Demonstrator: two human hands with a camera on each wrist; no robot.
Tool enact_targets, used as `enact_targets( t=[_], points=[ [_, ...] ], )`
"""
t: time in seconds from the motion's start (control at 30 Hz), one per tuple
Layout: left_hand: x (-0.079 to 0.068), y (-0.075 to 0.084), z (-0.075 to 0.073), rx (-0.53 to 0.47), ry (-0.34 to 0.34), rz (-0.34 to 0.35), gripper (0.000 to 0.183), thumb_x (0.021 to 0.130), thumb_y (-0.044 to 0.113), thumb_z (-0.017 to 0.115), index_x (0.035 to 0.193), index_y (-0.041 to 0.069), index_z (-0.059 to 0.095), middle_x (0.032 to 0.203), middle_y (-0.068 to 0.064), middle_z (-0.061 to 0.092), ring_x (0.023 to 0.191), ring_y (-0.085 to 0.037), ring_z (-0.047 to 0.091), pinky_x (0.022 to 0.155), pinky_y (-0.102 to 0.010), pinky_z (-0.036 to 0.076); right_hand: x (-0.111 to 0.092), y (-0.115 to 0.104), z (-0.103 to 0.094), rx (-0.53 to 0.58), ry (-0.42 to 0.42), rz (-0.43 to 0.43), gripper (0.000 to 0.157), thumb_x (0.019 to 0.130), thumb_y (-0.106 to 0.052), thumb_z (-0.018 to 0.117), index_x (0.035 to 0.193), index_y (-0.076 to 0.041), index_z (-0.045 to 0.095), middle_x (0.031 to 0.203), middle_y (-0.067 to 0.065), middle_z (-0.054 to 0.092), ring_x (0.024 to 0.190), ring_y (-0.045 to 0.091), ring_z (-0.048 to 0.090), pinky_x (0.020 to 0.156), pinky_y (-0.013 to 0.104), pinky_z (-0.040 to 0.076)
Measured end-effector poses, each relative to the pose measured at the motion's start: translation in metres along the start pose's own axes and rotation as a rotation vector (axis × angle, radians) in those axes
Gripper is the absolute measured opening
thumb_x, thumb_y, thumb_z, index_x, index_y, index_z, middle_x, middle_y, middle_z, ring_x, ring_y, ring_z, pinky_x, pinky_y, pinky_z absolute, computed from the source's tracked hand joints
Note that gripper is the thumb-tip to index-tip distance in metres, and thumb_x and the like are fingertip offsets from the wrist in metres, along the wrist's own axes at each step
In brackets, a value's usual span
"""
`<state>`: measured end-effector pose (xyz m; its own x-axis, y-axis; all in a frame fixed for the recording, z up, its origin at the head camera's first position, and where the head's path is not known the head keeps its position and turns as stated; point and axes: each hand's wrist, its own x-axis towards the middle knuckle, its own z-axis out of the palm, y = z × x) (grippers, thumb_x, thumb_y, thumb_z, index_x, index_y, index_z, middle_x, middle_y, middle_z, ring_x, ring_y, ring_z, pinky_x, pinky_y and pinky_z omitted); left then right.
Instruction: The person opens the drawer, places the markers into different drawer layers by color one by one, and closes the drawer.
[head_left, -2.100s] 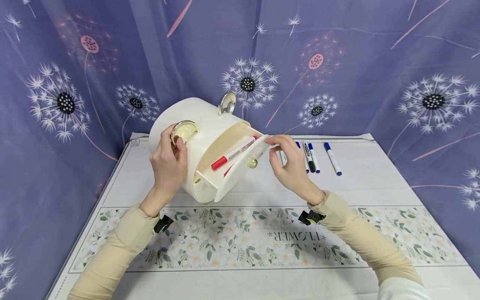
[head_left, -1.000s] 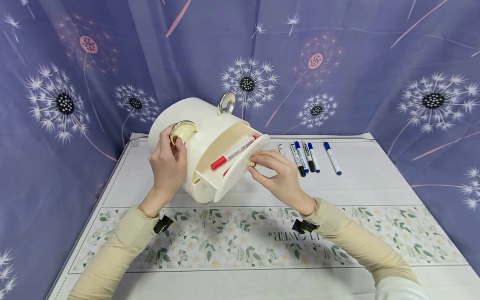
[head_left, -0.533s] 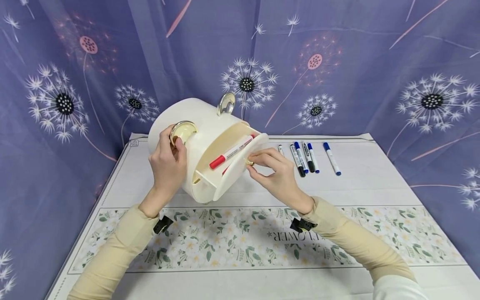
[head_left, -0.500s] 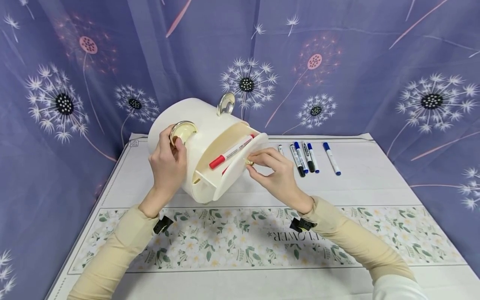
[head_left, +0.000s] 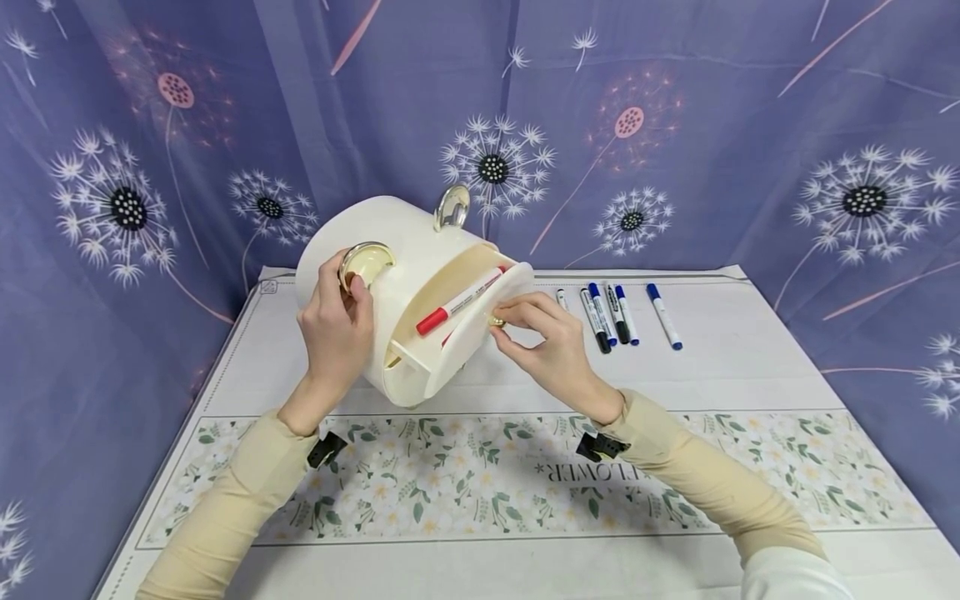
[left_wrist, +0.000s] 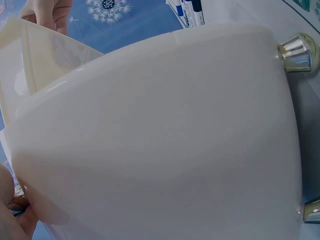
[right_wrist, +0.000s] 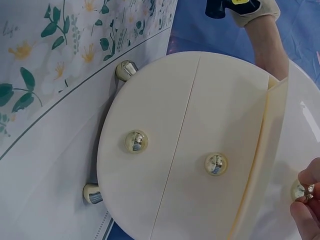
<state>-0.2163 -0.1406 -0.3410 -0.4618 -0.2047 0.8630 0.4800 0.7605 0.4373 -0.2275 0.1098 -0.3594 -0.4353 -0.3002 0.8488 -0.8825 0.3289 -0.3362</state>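
Note:
A white rounded drawer box (head_left: 330, 225) with two gold ear-shaped pieces stands at the centre left of the table. My left hand (head_left: 333, 325) grips the nearer ear (head_left: 367, 260) between thumb and fingers. With thumb and fingertips, my right hand (head_left: 555, 346) pinches the small gold knob (right_wrist: 298, 191) of the top drawer (head_left: 468, 350). That drawer is partly pulled out. Inside lies a white marker with a red cap (head_left: 461, 302), and a bit of red shows beside it, mostly hidden by the drawer front. Two lower drawer fronts, each with a gold knob (right_wrist: 216, 164), sit flush.
Several blue and black markers (head_left: 597, 321) lie on the table right of the box, with one blue marker (head_left: 664, 317) farther right. Gold feet (right_wrist: 126, 70) support the box. A floral strip (head_left: 450, 475) crosses the white tablecloth. Behind hangs a purple dandelion curtain (head_left: 375, 108).
My right hand has moved from the drawer front's top edge down to its knob. The drawer has slid slightly inward, toward the box. The left hand has stayed on the ear.

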Motion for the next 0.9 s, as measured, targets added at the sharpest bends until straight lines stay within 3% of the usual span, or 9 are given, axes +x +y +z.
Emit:
enact_targets(
  t=[0.9],
  points=[
    [-0.0011,-0.002,0.0021,0.011,0.017,-0.002,0.03,0.09,0.012,0.047,0.116,-0.001,0.053,0.102,-0.022,0.065,0.083,-0.033,0.066,0.061,-0.045,0.051,0.0088,-0.0001,0.0076,0.037,-0.035,0.032,0.016,0.076,-0.007,0.071,0.092,-0.004,0.069,0.097,0.009,0.064,0.091,0.018,0.062,0.079,0.017,0.05]
  ],
)
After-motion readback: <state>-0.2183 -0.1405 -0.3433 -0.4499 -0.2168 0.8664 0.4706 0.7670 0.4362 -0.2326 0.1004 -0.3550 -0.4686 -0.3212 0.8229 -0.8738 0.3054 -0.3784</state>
